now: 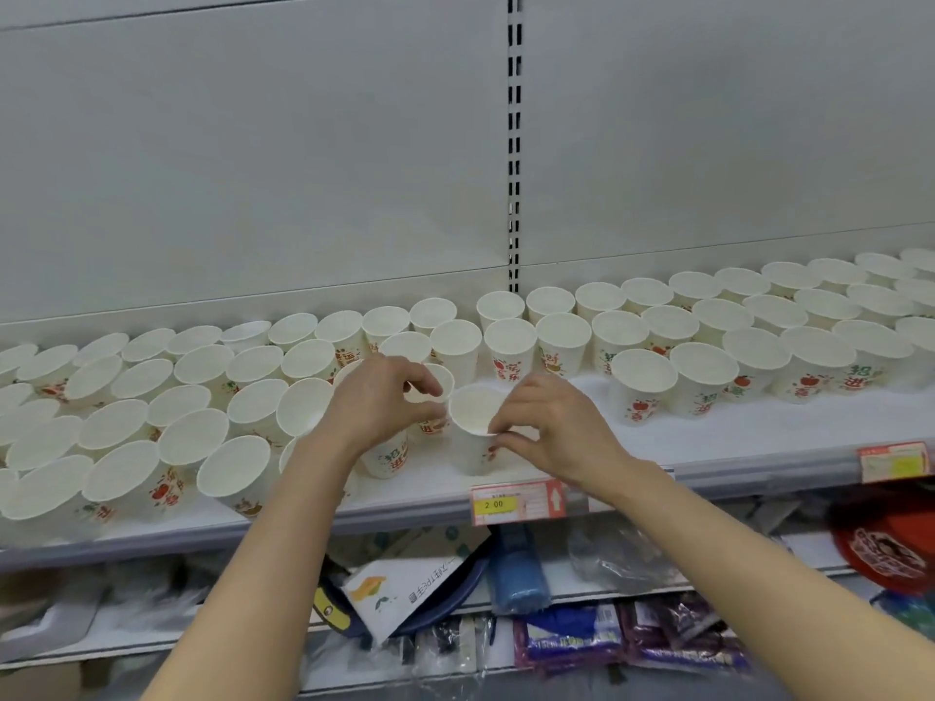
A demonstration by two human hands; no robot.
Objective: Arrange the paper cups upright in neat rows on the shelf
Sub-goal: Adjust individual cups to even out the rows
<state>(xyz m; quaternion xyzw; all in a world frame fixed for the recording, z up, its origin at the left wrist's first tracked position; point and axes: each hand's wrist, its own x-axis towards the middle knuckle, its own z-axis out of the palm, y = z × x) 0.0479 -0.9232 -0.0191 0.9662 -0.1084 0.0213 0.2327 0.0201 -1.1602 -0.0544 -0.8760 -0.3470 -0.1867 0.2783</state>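
Note:
Several white paper cups with red and green print stand upright in rows along the white shelf [708,437]. One cup [470,422] stands near the shelf's front edge at the middle. My right hand [551,427] pinches its rim on the right side with thumb and forefinger. My left hand [379,402] is curled over a neighbouring cup [389,460] just to the left, fingertips close to the first cup's rim. The left hand hides most of the cup under it. The left group of cups [126,422] is tightly packed; the right group [759,336] runs back to the wall.
A price tag [513,503] reading 2.00 hangs on the shelf lip below the hands, another tag [893,462] at the right. A lower shelf [506,599] holds packaged goods, a blue cloth and a red item. Bare shelf surface lies front right.

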